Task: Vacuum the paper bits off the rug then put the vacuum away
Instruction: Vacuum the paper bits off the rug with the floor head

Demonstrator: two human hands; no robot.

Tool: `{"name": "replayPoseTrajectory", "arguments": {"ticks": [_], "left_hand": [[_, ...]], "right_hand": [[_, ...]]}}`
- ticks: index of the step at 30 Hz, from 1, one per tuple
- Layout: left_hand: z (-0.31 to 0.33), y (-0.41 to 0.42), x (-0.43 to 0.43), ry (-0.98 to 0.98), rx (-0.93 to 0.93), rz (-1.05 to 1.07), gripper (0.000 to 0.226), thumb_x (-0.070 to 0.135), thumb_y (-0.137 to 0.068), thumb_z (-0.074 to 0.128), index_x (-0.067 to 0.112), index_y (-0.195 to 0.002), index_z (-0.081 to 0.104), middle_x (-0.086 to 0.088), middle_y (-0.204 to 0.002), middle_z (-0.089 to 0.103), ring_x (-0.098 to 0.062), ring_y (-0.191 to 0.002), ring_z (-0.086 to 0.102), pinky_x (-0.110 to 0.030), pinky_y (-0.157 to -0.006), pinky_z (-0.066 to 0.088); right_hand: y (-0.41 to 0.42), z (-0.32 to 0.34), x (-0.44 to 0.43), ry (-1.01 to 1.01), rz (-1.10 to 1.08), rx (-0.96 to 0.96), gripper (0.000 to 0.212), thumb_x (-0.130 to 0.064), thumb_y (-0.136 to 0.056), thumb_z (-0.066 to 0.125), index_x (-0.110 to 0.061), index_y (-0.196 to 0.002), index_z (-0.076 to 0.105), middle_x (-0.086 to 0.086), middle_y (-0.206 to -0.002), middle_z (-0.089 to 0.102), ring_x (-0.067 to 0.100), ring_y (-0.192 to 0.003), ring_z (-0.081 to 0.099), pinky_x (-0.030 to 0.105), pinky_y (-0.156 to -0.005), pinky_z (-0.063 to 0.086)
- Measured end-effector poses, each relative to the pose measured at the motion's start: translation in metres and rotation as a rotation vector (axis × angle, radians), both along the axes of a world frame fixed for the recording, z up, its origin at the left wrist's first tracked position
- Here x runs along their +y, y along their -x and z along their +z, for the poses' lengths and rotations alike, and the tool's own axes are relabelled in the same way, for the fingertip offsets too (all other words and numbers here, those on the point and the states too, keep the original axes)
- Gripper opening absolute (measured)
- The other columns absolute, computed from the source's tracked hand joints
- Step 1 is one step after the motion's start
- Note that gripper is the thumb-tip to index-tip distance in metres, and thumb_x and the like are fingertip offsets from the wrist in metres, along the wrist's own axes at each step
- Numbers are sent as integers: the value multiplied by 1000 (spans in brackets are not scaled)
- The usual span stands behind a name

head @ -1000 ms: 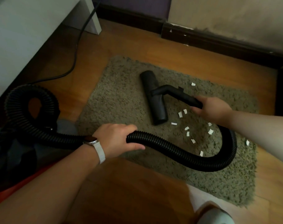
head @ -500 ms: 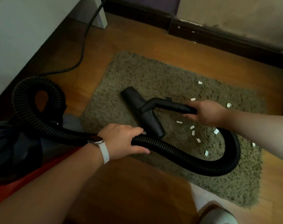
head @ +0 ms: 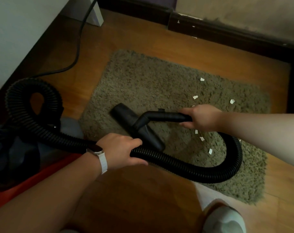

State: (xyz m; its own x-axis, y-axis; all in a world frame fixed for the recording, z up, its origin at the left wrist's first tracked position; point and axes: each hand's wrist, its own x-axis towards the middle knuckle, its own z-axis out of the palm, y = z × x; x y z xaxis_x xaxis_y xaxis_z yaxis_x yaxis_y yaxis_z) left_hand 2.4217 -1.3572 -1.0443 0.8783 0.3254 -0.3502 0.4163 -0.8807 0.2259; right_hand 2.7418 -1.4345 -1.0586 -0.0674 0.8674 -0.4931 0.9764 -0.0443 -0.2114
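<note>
The wooden floor (head: 143, 199) spreads under me and meets a dark baseboard (head: 226, 34) below a stained wall (head: 243, 9). A white cabinet (head: 25, 31) stands to my left. I wear a white-strapped watch (head: 96, 151), and my white sock (head: 225, 221) shows at bottom right.

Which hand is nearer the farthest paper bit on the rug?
Right. The right hand grips the wand just camera-side of that paper bit; left hand holds the hose, farther off.

Item, my only view: head-worn wide-angle camera, facing forward and steeply down at the wooden floor (head: 143, 199). Close range (the wearer's arms (head: 50, 190) enter at bottom and right edges): the rug (head: 151, 84) fills mid-frame, the skirting board (head: 226, 33) runs along the top edge.
</note>
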Motion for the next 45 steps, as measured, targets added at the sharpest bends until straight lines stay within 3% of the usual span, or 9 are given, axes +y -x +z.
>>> {"name": "replayPoseTrajectory", "arguments": {"ticks": [12, 21, 25, 28, 34, 36, 41, 45], "left_hand": [[4, -7, -3, -10, 4, 16, 61, 85, -79, 33, 35, -108, 51, 13, -88, 60, -10, -80, 61, -27, -65, 46], [-5, -1, -2, -13, -20, -20, 71, 90, -72, 18, 37, -104, 51, 13, -86, 61, -8, -76, 61, -31, -67, 53], [-5, 0, -2, -12, -4, -26, 68, 89, -74, 22, 36, -105, 52, 12, -86, 61, -7, -75, 61, -31, -66, 53], [-2, -2, 0, 1, 4, -12, 63, 86, -77, 28, 36, -107, 52, 12, -89, 61, -9, -78, 61, -31, -68, 52], [1, -13, 6, -2, 4, 48, 59, 83, -81, 35, 36, -113, 52, 13, -95, 62, -10, -85, 62, -30, -70, 51], [1, -16, 8, 4, 15, 56, 59, 83, -81, 35, 36, -113, 52, 14, -94, 62, -10, -85, 62, -30, -69, 51], [1, -20, 9, 0, 28, 59, 61, 83, -81, 34, 34, -111, 52, 13, -91, 62, -10, -80, 62, -31, -68, 53], [3, -21, 10, -13, -4, 72, 60, 83, -80, 34, 33, -108, 53, 13, -85, 59, -10, -76, 60, -31, -66, 52]], "right_hand": [[-50, 8, -20, -13, -287, -52, 30, -46, -95, 58, -31, -121, 55, -7, -73, 63, 9, -59, 62, 24, -51, 45], [-3, 0, -8, 19, 25, 16, 31, -54, -94, 53, -37, -120, 52, -12, -73, 60, 10, -64, 59, 27, -57, 43], [1, -1, -1, 85, 40, 20, 24, -54, -95, 53, -40, -114, 49, -11, -73, 60, 8, -63, 59, 30, -58, 48], [-15, 3, -1, 101, -22, 18, 23, -53, -94, 54, -40, -113, 52, -10, -72, 62, 8, -62, 62, 33, -60, 55], [-57, 13, -12, 105, -209, -41, 30, -47, -95, 58, -36, -122, 53, -10, -72, 63, 7, -61, 62, 27, -57, 49], [-66, 14, -16, 106, -255, -33, 35, -46, -95, 59, -37, -128, 51, -10, -74, 65, 8, -61, 64, 28, -58, 50], [-83, 12, -26, 109, -345, -37, 28, -45, -94, 60, -36, -120, 55, -7, -75, 66, 10, -62, 64, 28, -57, 48], [-90, 14, -33, 105, -416, 4, 37, -42, -95, 59, -42, -130, 48, -6, -77, 67, 13, -60, 66, 26, -52, 47]]}}
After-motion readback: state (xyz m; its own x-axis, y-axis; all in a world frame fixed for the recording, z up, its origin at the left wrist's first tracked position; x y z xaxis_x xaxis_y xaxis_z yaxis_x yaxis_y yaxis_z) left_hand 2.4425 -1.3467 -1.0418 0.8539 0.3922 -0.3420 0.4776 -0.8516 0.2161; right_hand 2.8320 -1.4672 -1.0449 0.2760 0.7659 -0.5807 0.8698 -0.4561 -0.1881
